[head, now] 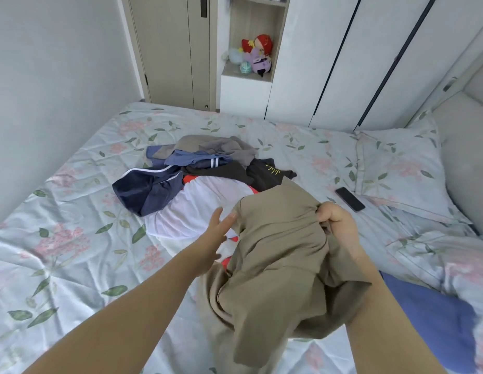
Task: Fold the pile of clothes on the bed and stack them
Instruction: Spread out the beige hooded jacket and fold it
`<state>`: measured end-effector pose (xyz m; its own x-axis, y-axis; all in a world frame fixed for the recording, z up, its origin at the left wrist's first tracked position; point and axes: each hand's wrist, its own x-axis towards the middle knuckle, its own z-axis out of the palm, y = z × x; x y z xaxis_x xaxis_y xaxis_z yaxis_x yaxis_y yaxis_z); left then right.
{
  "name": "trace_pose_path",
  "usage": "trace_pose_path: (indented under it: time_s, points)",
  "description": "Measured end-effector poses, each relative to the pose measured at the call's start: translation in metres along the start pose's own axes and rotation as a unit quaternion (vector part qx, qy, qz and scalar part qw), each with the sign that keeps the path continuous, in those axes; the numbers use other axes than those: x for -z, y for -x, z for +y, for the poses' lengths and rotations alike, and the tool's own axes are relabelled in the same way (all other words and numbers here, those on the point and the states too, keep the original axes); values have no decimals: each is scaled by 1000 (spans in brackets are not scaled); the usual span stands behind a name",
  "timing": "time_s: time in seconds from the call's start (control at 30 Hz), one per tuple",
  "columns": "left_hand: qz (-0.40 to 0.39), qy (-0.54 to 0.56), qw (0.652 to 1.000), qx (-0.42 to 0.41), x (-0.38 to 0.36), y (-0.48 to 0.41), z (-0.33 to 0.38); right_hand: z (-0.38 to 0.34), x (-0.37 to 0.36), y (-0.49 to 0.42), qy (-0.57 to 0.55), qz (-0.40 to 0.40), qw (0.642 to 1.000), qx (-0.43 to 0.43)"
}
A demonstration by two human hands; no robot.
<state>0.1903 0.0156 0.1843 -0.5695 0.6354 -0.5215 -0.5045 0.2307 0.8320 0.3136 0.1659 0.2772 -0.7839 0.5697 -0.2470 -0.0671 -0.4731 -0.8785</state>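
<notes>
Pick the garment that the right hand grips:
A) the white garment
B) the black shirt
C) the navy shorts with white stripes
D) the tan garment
D: the right hand pinches a bunched fold of the tan garment, while the left hand reaches with straight fingers to its edge.

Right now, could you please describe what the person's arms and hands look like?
The left forearm and right forearm are bare, with no sleeves in view. The left hand and right hand wear no gloves; no watch, bracelet or ring shows.
</notes>
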Motion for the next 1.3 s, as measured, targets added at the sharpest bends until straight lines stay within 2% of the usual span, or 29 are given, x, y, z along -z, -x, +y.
trace_pose_path:
  time_s: [0.07,0.13,0.17,0.23,0.3,0.4,0.53,0.63,0.7,0.77,0.83,0.9,1.0,1.07,1.1,1.17,1.23,1.3]
  points:
    - [-118,111,986,48,-6,2,8,-6,-2,3,-86,-33,995,-50]
    - [-179,137,973,38,-10,4,14,-4,0,-2,-67,-45,993,-83]
    - [-200,137,970,20,-13,5,18,0,6,-8,-52,-26,995,-82]
    - [-234,95,967,-25,-20,8,24,8,7,-9,-47,-13,993,-104]
    - [-250,-29,963,-91,-24,10,27,19,7,-10,-39,-12,990,-135]
    - [-242,-176,937,-183,-17,10,14,26,10,-15,-72,20,990,-118]
    - [-136,-207,956,-158,-5,5,-9,16,9,-18,-119,5,987,-105]
    - [-84,-274,941,-181,4,7,2,13,14,-22,-91,-11,993,-71]
    - [-73,-273,943,-176,12,11,15,9,17,-20,-18,18,999,-34]
    - [-42,-255,949,-183,22,15,34,10,21,-23,128,48,990,-32]
    - [1,-210,957,-197,25,19,58,16,23,-26,326,58,943,-23]
    - [33,-141,971,-188,20,23,84,20,16,-25,381,36,924,4]
    - [46,-59,987,-144,7,31,113,17,-11,-17,309,-111,942,66]
    - [27,-5,993,-116,-3,36,126,20,-29,-17,329,-197,920,80]
    - [20,16,994,-109,-6,38,131,23,-38,-17,351,-199,909,105]
    - [15,44,992,-121,-10,42,138,18,-53,-17,358,-135,910,159]
    - [14,66,983,-169,-6,44,140,7,-59,-18,295,-74,938,165]
    - [-8,59,974,-217,1,47,133,-6,-62,-19,172,-73,976,114]
